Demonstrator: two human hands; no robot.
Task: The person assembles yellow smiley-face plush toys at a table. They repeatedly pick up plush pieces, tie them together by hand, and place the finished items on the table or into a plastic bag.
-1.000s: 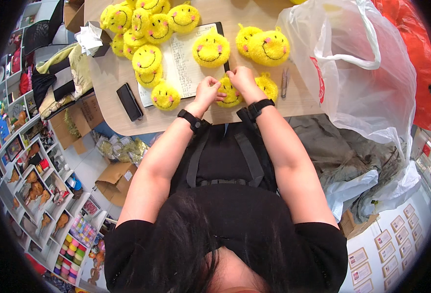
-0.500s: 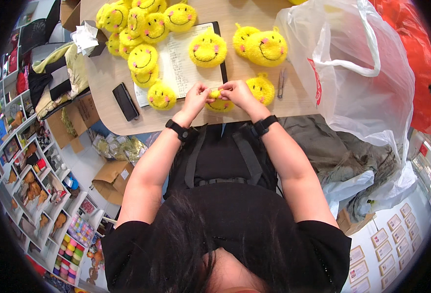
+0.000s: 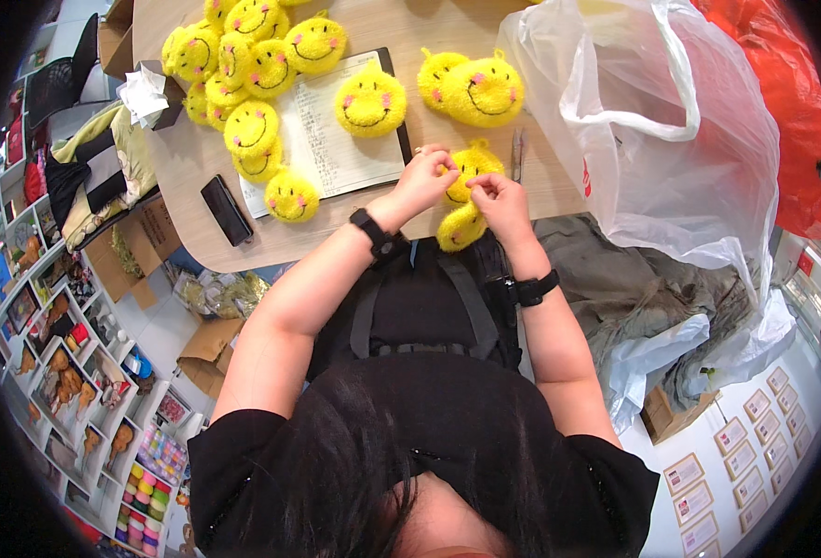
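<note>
A fuzzy yellow smiley plush (image 3: 461,230) is tilted at the table's front edge, just below my hands. My left hand (image 3: 421,181) is closed in a pinch above and left of it, over another smiley plush (image 3: 477,166) lying behind. My right hand (image 3: 503,205) pinches close above the tilted plush, its fingertips apart from the left ones. Whatever is between the fingers, perhaps something thin, is too small to make out. Black bands circle both wrists. A third smiley plush (image 3: 370,102) rests on an open notebook (image 3: 336,163) with handwritten lines.
Several smiley plushes (image 3: 271,67) are heaped at the far left, and two more (image 3: 483,91) lie at the back. A phone (image 3: 226,210) sits near the left corner. Small snips (image 3: 518,156) lie beside a large translucent plastic bag (image 3: 652,158) on the right; a red bag (image 3: 782,112) is behind.
Both hands have moved right and drawn apart, and the plush beneath them has shifted right and toward me. Earlier both hands pinched its yellow top. The view has shifted slightly.
</note>
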